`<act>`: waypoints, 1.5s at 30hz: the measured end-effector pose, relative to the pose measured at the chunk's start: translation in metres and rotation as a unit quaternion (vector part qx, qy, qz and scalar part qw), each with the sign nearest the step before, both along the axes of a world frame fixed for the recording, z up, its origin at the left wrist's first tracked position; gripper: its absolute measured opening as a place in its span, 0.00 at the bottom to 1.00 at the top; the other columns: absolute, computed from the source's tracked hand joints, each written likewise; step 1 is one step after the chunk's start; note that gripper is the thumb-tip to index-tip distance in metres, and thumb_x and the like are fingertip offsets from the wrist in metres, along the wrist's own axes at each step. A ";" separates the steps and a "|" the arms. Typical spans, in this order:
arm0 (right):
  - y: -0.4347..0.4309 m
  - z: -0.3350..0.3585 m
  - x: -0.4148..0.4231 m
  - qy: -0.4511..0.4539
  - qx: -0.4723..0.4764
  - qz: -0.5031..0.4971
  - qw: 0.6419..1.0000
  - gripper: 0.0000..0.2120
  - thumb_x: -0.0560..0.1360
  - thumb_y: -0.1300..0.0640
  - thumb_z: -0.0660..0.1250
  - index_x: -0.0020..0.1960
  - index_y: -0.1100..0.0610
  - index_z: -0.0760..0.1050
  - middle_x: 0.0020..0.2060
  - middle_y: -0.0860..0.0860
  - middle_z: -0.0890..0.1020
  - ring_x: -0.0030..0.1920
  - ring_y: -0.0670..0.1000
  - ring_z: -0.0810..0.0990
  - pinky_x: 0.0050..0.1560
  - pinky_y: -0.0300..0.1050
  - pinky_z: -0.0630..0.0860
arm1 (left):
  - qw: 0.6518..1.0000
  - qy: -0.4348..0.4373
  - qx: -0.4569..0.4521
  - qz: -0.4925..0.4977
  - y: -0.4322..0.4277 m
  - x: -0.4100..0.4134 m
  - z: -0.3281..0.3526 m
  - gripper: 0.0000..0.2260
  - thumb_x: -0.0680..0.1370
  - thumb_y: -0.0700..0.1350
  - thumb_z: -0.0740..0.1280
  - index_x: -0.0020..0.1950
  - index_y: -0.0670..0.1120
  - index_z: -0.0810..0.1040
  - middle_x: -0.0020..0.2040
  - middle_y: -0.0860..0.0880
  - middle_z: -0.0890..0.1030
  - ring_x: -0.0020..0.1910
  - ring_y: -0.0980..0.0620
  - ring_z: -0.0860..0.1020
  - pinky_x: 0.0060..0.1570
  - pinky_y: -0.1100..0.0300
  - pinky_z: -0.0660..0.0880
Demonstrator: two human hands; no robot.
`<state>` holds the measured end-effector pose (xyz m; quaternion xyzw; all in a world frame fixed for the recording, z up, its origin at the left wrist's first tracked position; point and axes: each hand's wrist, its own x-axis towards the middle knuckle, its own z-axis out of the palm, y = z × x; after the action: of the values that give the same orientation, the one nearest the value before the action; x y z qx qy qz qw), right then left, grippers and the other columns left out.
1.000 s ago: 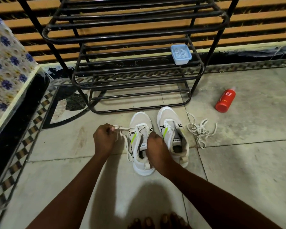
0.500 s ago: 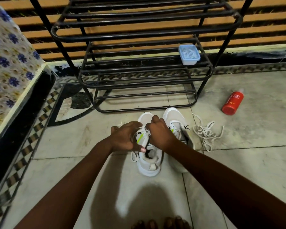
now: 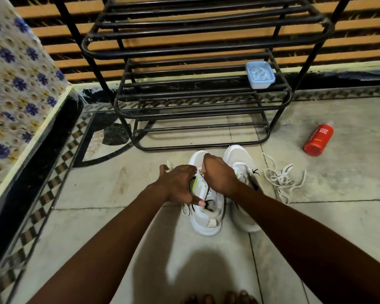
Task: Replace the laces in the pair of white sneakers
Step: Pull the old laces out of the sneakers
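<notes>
Two white sneakers stand side by side on the tiled floor, toes toward the rack. My left hand (image 3: 178, 183) lies over the left side of the left sneaker (image 3: 206, 224), thumb stretched across its tongue. A white lace tip (image 3: 168, 165) pokes out past its curled fingers. My right hand (image 3: 219, 174) is bent over the same shoe's eyelets and pinches the lace there. The right sneaker (image 3: 239, 156) has no lace in its visible eyelets and is partly hidden by my right wrist. A loose tangle of white laces (image 3: 281, 178) lies just right of it.
A black metal shoe rack (image 3: 195, 91) stands right behind the sneakers, with a pale blue plastic tub (image 3: 260, 74) on a shelf. A red bottle (image 3: 318, 139) lies on the floor at right. A flower-patterned cloth (image 3: 15, 84) covers a raised edge at left. My toes (image 3: 217, 298) show at the bottom.
My left hand came in from the left, where it held the lace out taut, onto the left sneaker. My right hand moved up from the heel opening to the eyelets.
</notes>
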<state>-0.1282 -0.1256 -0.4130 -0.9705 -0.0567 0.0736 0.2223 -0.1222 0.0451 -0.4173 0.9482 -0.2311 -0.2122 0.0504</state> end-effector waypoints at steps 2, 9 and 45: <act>-0.003 -0.001 -0.002 0.014 0.067 -0.050 0.996 0.07 0.76 0.62 0.59 0.53 0.61 0.70 0.52 0.59 0.80 0.56 0.63 0.78 0.53 0.57 0.77 | 1.000 -0.002 0.009 -0.003 -0.001 0.001 0.001 0.50 0.55 0.82 0.64 0.70 0.54 0.67 0.71 0.57 0.72 0.73 0.53 0.68 0.59 0.42 0.56; -0.002 0.017 0.011 0.028 -0.095 0.013 0.995 0.18 0.70 0.51 0.63 0.57 0.56 0.70 0.55 0.57 0.79 0.58 0.62 0.76 0.47 0.51 0.68 | 0.998 0.027 0.046 -0.025 -0.014 -0.001 0.015 0.47 0.58 0.74 0.70 0.73 0.55 0.66 0.72 0.55 0.72 0.72 0.50 0.69 0.64 0.40 0.57; -0.017 0.025 -0.004 0.052 -0.022 0.042 0.998 0.04 0.75 0.56 0.63 0.44 0.57 0.71 0.46 0.57 0.78 0.52 0.58 0.75 0.47 0.45 0.69 | 0.993 0.050 0.110 -0.002 -0.031 0.001 0.021 0.44 0.61 0.71 0.76 0.71 0.54 0.69 0.70 0.55 0.71 0.71 0.48 0.68 0.66 0.42 0.65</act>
<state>-0.1326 -0.1431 -0.3878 -0.9667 -0.0842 0.1347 0.2006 -0.1213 0.0145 -0.3962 0.9357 -0.2055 -0.2837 -0.0432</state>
